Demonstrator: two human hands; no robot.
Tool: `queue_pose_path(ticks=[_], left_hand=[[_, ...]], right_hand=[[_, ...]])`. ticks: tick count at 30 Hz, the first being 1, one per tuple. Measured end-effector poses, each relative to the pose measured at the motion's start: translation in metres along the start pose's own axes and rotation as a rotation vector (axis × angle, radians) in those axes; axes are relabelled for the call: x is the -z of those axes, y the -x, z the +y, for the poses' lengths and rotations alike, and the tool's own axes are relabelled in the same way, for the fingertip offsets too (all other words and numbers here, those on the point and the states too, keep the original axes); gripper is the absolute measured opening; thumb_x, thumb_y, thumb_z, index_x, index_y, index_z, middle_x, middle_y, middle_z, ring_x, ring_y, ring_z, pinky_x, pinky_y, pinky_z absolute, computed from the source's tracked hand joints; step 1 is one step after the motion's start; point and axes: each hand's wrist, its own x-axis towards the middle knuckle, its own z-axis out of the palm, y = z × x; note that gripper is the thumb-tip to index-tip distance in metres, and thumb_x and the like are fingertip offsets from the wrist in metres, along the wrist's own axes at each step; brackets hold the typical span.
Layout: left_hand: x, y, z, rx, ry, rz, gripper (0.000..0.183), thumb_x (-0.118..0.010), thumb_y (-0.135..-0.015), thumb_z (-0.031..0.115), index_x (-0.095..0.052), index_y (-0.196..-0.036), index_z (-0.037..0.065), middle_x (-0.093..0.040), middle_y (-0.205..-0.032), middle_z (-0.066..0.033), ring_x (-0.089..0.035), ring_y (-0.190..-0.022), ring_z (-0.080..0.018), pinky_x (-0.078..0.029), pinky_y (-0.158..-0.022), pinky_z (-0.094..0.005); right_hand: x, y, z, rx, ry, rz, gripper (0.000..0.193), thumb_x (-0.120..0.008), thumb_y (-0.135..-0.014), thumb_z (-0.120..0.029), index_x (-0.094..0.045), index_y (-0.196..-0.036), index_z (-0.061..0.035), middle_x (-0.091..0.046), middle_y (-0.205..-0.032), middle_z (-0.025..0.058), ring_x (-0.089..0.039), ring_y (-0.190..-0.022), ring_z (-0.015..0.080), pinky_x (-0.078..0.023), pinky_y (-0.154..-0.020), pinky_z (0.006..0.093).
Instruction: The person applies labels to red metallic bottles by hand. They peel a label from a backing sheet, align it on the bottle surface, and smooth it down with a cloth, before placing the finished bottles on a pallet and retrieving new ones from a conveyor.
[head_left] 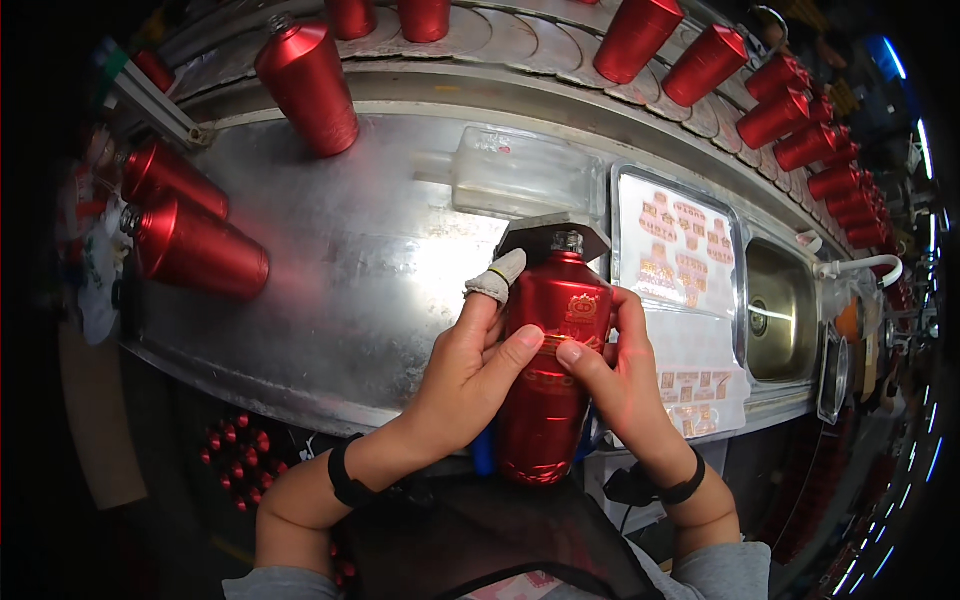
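Observation:
A shiny red bottle [545, 405] lies in front of me, its bare threaded neck pointing away and its broad base toward my body. My left hand [465, 365] is closed round its left side, and a white cover sits on one fingertip. From the right, my right hand [622, 375] grips the same bottle. Both thumbs press on its front, close together, just below a gold emblem [583, 308]. Behind the neck stands a dark angular holder [515, 238]. The fingers under the bottle are hidden.
A metal tray [738, 265] at right holds printed label sheets [675, 240], beside a steel sink [775, 320] with a white tap [865, 265]. A clear rectangular container [525, 175] lies ahead. Red bottles stand at left [200, 245] and along the far conveyor [500, 40].

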Motion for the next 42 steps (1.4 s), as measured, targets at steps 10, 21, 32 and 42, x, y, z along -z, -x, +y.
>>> queue_pose_path(ticks=[10, 21, 32, 42], left_hand=[[-0.010, -0.002, 0.006, 0.026, 0.012, 0.071, 0.065, -0.058, -0.097, 0.012, -0.022, -0.148, -0.003, -0.044, -0.140, -0.0175, -0.049, -0.125, -0.0195, -0.040, -0.105, -0.0319], [-0.013, 0.026, 0.007, 0.168, -0.010, 0.044, 0.069, -0.058, -0.096, 0.016, -0.019, -0.151, 0.003, -0.041, -0.145, -0.0171, -0.043, -0.133, -0.0216, -0.036, -0.109, -0.0364], [-0.018, 0.025, 0.007, 0.166, -0.083, 0.066, 0.075, -0.066, -0.091, 0.018, -0.022, -0.149, 0.002, -0.043, -0.142, -0.0180, -0.047, -0.130, -0.0225, -0.037, -0.108, -0.0363], [-0.025, 0.017, 0.007, 0.228, -0.219, 0.101, 0.082, -0.071, -0.087, 0.018, -0.020, -0.148, 0.002, -0.050, -0.135, -0.0184, -0.054, -0.122, -0.0216, -0.042, -0.103, -0.0352]], right_hand=[[0.004, 0.000, 0.005, 0.028, 0.080, 0.027, 0.064, -0.073, -0.087, -0.024, -0.036, -0.131, 0.0032, -0.057, -0.108, 0.0125, -0.061, -0.096, 0.0158, -0.052, -0.081, 0.0283], [0.026, 0.027, 0.029, -0.113, -0.068, -0.047, 0.061, -0.071, -0.088, -0.019, -0.038, -0.136, -0.0012, -0.048, -0.103, 0.0035, -0.056, -0.076, 0.0057, -0.046, -0.066, 0.0185], [0.020, 0.028, 0.021, -0.082, -0.031, -0.039, 0.070, -0.079, -0.081, -0.026, -0.040, -0.133, 0.0002, -0.048, -0.100, 0.0024, -0.044, -0.072, 0.0023, -0.038, -0.057, 0.0171], [0.021, 0.025, 0.028, -0.081, -0.061, -0.025, 0.069, -0.078, -0.082, -0.028, -0.041, -0.133, -0.0006, -0.049, -0.100, 0.0015, -0.040, -0.065, -0.0002, -0.035, -0.054, 0.0165]])
